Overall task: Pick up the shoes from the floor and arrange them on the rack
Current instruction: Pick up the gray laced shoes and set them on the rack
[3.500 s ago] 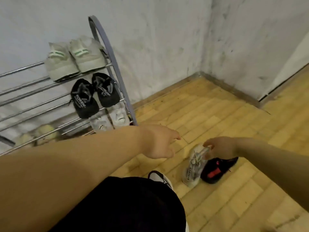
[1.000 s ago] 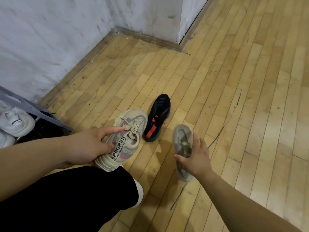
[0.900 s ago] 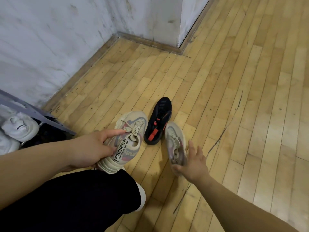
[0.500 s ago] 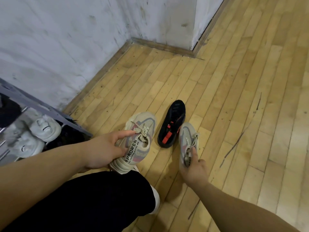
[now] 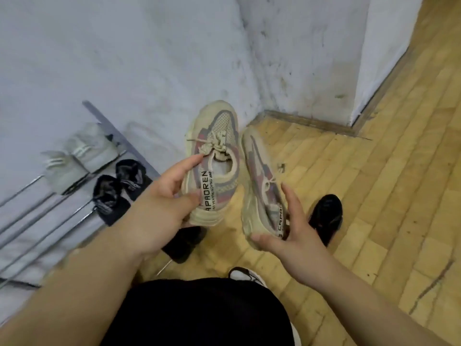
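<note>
- Head view, hidden or unclear: the rack (image 5: 92,111) is blurred and cut off by the left edge of the frame, so only its metal rails and one grey side post can be made out. A dark shoe (image 5: 184,242) on the wooden floor (image 5: 379,171) is half covered by the left wrist. A black shoe (image 5: 328,213) lies partly behind the right hand.
- Writing: a pale strap on the first beige sneaker (image 5: 217,158) reads roughly "CAPAOREN". The smaller line beside it is illegible. The same strap on the second beige sneaker (image 5: 259,186) shows only its first letters.
- Rack contents: a pale striped pair (image 5: 82,156) sits on the upper rails, with a black pair (image 5: 117,186) on the rails just below.
- Hands: the left hand (image 5: 159,208) grips the first beige sneaker by its heel side, thumb on the strap and forefinger reaching to the laces. The right hand (image 5: 294,236) holds the second beige sneaker at the heel, thumb under the sole and fingers spread along its side.
- Both sneakers are held in the air, side by side, to the right of the rack.
</note>
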### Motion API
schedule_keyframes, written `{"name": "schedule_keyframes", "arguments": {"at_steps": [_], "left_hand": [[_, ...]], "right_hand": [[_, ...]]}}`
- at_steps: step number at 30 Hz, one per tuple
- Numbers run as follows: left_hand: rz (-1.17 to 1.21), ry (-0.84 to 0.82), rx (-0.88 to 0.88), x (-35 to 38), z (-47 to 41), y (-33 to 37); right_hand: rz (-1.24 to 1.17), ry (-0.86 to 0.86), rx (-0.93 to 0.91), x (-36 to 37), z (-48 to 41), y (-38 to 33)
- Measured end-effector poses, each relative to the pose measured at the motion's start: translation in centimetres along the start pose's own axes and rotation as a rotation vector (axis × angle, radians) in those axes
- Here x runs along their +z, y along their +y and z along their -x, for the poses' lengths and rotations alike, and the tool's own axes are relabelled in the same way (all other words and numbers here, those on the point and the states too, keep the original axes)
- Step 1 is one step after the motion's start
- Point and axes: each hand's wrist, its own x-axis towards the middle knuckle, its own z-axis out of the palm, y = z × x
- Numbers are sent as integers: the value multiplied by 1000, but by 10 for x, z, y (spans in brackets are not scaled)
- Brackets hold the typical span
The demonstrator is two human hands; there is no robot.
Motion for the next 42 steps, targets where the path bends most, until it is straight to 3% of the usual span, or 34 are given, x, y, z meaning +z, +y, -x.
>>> {"name": "schedule_keyframes", "arguments": {"at_steps": [9,16,24,29,34,37,42], "left_hand": [[-47,630,121,-170,142,1],[17,926,146,-271,196,-50],[78,933,73,-344,173,-155],[-88,849,-46,-361,139,-191],[-346,1014,-124,-372,123,-218],[-457,989,-225,-372,128,-226],[-300,935,-195,-363,135,-225]], "right_hand": [[135,-437,-414,181,-48,-167],[299,-575,-599,338,-62,-224],[574,-549,-666,450,-103,-178],[693,-456,-673,470,-137,-139],[768,-466,-595,488,-147,-120],[759,-463,-554,490,-148,-119],[792,-485,-559,487,-141,-121]]}}
